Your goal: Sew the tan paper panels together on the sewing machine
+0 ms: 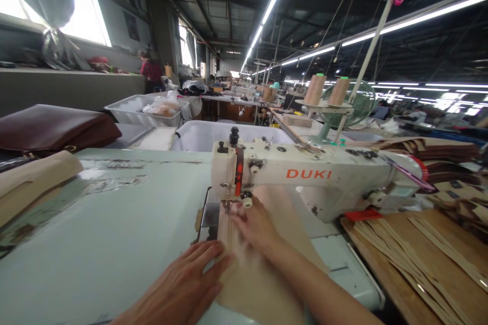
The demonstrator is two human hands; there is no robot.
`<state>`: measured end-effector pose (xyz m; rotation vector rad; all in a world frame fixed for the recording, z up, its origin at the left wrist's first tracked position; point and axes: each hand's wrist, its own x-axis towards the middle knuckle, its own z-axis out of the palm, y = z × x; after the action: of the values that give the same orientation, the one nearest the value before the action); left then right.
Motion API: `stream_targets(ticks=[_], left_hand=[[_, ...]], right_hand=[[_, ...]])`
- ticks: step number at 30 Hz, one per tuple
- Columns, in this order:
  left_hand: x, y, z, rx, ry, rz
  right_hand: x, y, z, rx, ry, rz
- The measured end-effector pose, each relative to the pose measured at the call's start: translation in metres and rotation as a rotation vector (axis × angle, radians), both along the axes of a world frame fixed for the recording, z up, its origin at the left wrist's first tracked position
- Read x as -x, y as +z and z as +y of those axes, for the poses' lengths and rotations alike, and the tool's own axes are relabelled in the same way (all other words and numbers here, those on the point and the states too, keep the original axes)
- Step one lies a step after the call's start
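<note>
A white sewing machine (267, 162) with orange "DUKI" lettering stands on a pale green table (152, 223). Under its needle area runs a beige fabric piece (251, 284), with a narrow strip or folded seam along its left edge. My left hand (190, 274) lies at that edge in front of the machine, fingers extended and thumb apart. Close to the presser foot (227, 206), my right hand (253, 223) rests on the fabric, fingers stretched toward the needle and slightly blurred. The fabric's far part passes beneath the machine arm and is partly hidden.
Beige strips (404, 264) lie on a wooden board (450, 238) at right. Two thread cones (315, 90) stand behind the machine, near a green fan (356, 104). A brown leather-like item (53, 127) and folded beige material (38, 183) sit left. White bins (229, 134) stand behind; a person (150, 71) is farther back.
</note>
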<state>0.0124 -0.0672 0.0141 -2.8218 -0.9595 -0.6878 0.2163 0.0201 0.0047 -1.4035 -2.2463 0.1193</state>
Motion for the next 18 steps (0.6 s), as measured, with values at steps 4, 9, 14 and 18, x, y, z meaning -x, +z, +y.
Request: stream_targets(ticks=[4, 9, 14, 18], left_hand=[[-0.001, 0.003, 0.002, -0.016, 0.007, 0.012], [-0.002, -0.001, 0.020, 0.069, 0.010, 0.018], [0.003, -0.008, 0.039, 0.116, 0.015, 0.079], [0.004, -0.013, 0.052, 0.152, 0.021, 0.118]], right_hand=[[-0.012, -0.009, -0.041, -0.008, 0.173, 0.000], [-0.017, -0.018, -0.037, -0.032, 0.217, -0.052], [-0.020, -0.011, -0.017, -0.002, 0.223, -0.090], [-0.020, -0.006, -0.014, -0.042, 0.180, -0.150]])
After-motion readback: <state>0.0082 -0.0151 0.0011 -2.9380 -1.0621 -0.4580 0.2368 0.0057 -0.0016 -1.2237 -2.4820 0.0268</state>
